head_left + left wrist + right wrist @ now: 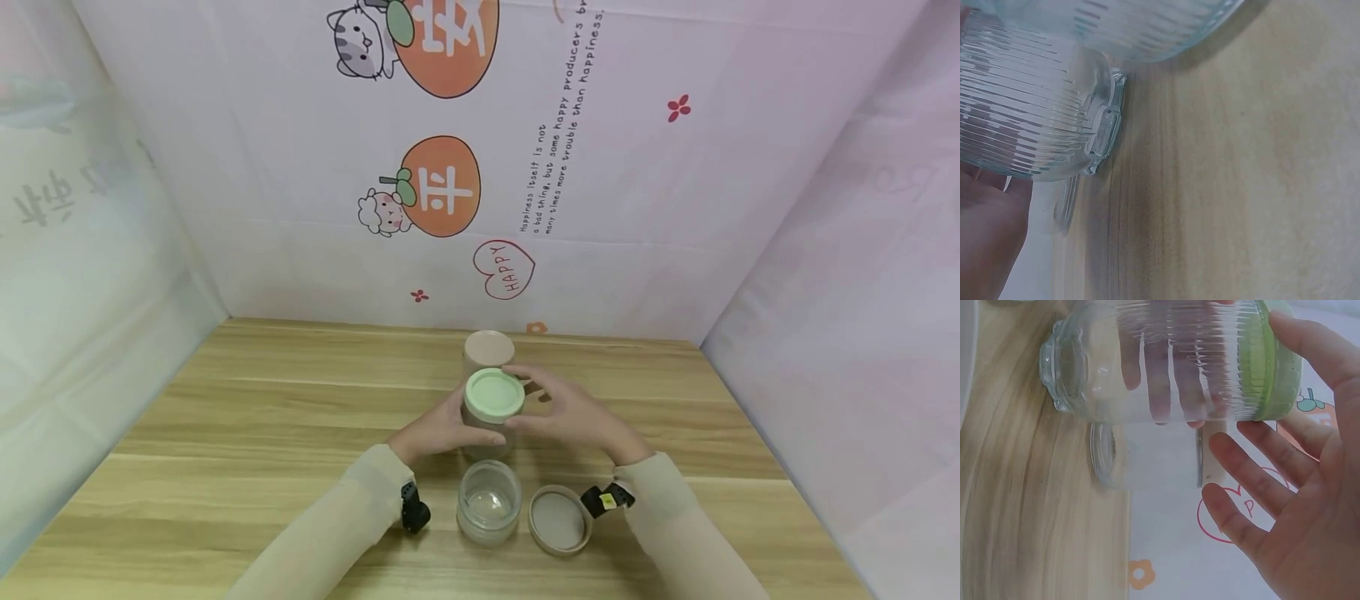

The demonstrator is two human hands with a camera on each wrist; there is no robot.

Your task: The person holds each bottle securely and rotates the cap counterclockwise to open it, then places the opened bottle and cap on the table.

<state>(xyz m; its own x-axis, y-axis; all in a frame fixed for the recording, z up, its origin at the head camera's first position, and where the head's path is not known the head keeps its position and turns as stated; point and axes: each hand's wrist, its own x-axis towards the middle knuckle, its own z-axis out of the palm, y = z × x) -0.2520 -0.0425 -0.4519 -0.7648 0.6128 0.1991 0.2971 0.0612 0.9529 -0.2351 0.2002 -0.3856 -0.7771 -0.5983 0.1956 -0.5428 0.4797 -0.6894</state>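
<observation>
A ribbed clear glass jar [1100,375] stands upright in front of me, topped by a pale green lid [495,393]. My left hand [442,427] grips the jar's body, its thumb across the front; the left wrist view shows the ribbed glass against that palm. From the right, my right hand [573,415] spans the green lid, thumb at its near edge and index finger at its far edge. The other right fingers spread loosely beside the jar in the right wrist view. The index fingertip is partly hidden behind the lid there.
Nearer me is a lidless glass jar [489,504], with a beige lid [559,521] lying to its right, close to my right wrist. Behind the green-lidded jar stands another jar with a beige lid [489,348]. The wooden table [300,400] meets a printed cloth wall [637,250].
</observation>
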